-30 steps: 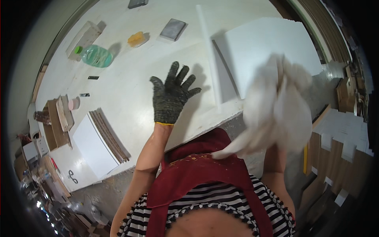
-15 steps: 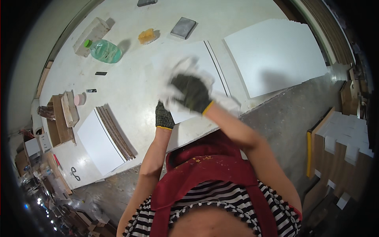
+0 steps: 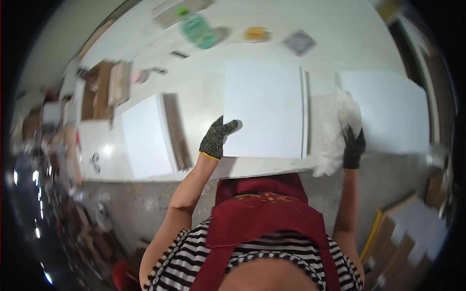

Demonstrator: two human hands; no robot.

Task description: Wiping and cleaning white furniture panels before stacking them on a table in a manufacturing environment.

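A white flat board (image 3: 264, 109) lies in front of me near the table's front edge, with a dark line along its right side. My left hand (image 3: 214, 138), in a dark knitted glove with a yellow cuff, is at its lower left edge. The thumb lies on top of the board and the fingers sit along the edge, partly hidden. My right hand (image 3: 354, 148), gloved alike, is closed on a crumpled white cloth (image 3: 342, 126). The cloth hangs between that board and a stack of white boards (image 3: 395, 111) on the right.
To the left lies another stack of white boards (image 3: 148, 136) with brown edges, and eyeglasses (image 3: 95, 162). Behind are a cardboard box (image 3: 97, 89), a green-capped bottle (image 3: 196, 30), a yellow sponge (image 3: 256, 34) and a grey block (image 3: 299, 42). Stacked panels (image 3: 407, 237) stand on the floor at right.
My right hand has moved right with the cloth, off the middle board to beside the right stack. My left thumb now shows on the board's edge. The whole view has turned.
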